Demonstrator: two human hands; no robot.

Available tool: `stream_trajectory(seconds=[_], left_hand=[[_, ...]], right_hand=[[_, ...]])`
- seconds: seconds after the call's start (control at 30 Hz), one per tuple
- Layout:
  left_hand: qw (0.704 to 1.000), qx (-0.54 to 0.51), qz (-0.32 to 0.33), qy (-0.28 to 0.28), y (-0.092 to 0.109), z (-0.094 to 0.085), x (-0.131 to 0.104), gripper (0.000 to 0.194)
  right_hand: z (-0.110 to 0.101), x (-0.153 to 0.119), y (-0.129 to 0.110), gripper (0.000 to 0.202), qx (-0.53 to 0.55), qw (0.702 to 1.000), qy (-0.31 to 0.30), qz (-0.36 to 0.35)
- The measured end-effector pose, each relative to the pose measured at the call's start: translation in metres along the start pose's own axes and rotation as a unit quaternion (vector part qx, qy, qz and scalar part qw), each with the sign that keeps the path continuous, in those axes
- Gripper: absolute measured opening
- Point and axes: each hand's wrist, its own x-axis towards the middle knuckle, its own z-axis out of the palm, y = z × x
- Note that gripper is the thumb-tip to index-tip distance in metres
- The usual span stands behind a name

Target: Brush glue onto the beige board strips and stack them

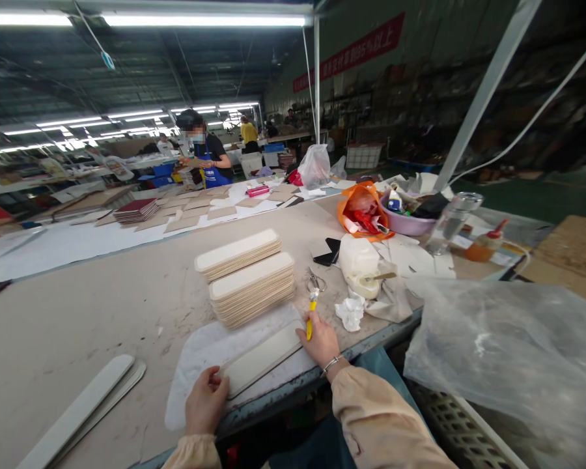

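Note:
A pale, flat strip with rounded corners (pixel 264 359) lies on a white sheet (pixel 188 365) near the table edge. My left hand (pixel 206 397) pinches its left end between thumb and fingers. At the strip's right end is my right hand (pixel 321 339), closed around a yellow-handled tool (pixel 313 306) whose whitish tip points away from me. Just beyond the strip stand two stacks of similar pieces, a nearer one (pixel 254 293) and a farther one (pixel 239 254). Scissors (pixel 316 280) rest beyond the tool's tip.
More long strips (pixel 88 410) lie at the left. Crumpled white paper (pixel 350 314), a milky container (pixel 359 260), an orange bag (pixel 364 212), a purple basin (pixel 410 225) and an amber bottle (pixel 483 246) are at the right. Clear plastic (pixel 508 345) covers a crate. A co-worker (pixel 208 156) stands beyond.

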Motion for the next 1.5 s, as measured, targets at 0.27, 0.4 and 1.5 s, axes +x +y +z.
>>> stream_trajectory(seconds=[0.27,0.4,1.5], left_hand=[[1.0,0.001,0.026,-0.001,-0.009,0.002,0.004,0.048],[1.0,0.002,0.026,-0.004,-0.01,0.002,0.005,0.051],[0.948,-0.06,0.249,-0.191,0.141,-0.001,0.0,0.027]], right_hand=[[0.009,0.002,0.003,0.032,0.135,0.991,0.019,0.018],[0.007,0.001,0.001,0.036,0.193,0.981,0.017,0.023],[-0.029,0.002,-0.02,0.041,0.605,0.795,0.04,0.03]])
